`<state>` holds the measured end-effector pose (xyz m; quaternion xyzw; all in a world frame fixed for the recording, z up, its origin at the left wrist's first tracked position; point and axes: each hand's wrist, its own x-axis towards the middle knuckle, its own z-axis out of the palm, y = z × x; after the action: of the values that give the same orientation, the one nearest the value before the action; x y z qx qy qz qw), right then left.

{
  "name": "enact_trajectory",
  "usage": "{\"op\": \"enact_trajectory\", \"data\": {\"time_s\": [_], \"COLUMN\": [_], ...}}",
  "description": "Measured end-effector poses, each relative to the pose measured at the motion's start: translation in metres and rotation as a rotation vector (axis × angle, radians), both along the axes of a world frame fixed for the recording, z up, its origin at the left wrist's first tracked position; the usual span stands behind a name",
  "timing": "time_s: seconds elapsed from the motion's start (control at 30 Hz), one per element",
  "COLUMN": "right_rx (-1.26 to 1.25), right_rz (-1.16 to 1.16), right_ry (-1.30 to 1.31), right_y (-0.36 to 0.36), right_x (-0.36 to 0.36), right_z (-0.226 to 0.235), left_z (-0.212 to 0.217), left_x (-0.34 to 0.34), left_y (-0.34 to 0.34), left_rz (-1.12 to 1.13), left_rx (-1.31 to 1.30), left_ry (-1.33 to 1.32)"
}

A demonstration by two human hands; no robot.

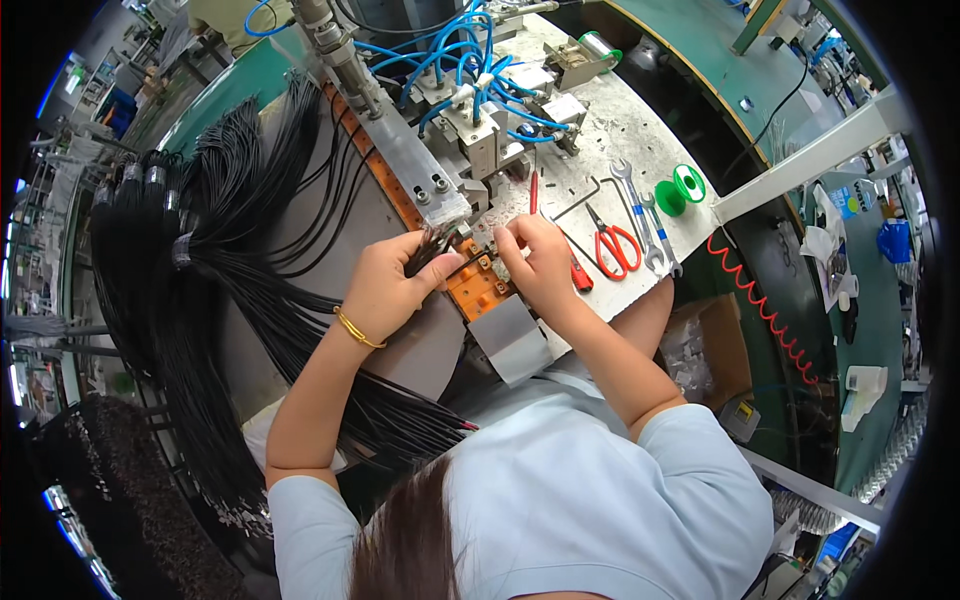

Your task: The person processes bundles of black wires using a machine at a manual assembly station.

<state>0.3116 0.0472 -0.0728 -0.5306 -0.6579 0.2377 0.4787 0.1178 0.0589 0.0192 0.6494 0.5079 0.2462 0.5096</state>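
1. Taking the orange block (478, 291) as the clock's centre, the left hand (388, 285) sits at 9 o'clock, its fingers curled around a bunch of black cables (428, 252); a yellow bracelet (352, 330) circles that wrist.
2. That bunch lies at about 10 o'clock, close to the block, its ends pointing up toward the machine (482, 135).
3. The right hand (540, 262) is at 2 o'clock, just beside the block, thumb and fingertips drawn together; whether they pinch a cable cannot be told.
4. A silver plate (511, 341) adjoins the block at 5 o'clock.
5. The machine stands at 12 o'clock with blue tubes (440, 50) looping over it; its grey metal beam (385, 125) slants away toward 11.
6. A large tied bundle (182, 250) of black cable lies between 9 and 10 o'clock, well apart from the block, and loose strands (395, 410) trail at 7.
7. On the white table (610, 125), toward 2 o'clock, lie red-handled scissors (617, 250), wrenches (634, 205) and a green spool (688, 184).
8. An open carton (722, 345) stands between 3 and 4 o'clock.
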Motion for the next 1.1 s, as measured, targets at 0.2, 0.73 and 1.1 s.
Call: {"op": "enact_trajectory", "data": {"time_s": [0.2, 0.73, 1.1], "right_rx": [-0.005, 0.191, -0.307], "right_rz": [0.166, 0.114, 0.222], "right_ry": [0.276, -0.160, 0.292], "right_y": [-0.008, -0.019, -0.006], "right_x": [-0.006, 0.000, 0.004], "right_z": [0.034, 0.050, 0.023], "left_z": [-0.007, 0.005, -0.016], "left_x": [0.000, 0.006, -0.013], "left_y": [0.001, -0.011, 0.011], "left_rz": [-0.130, 0.018, -0.206], "left_rx": [0.063, -0.105, 0.016], "left_ry": [0.026, -0.041, 0.303]}}
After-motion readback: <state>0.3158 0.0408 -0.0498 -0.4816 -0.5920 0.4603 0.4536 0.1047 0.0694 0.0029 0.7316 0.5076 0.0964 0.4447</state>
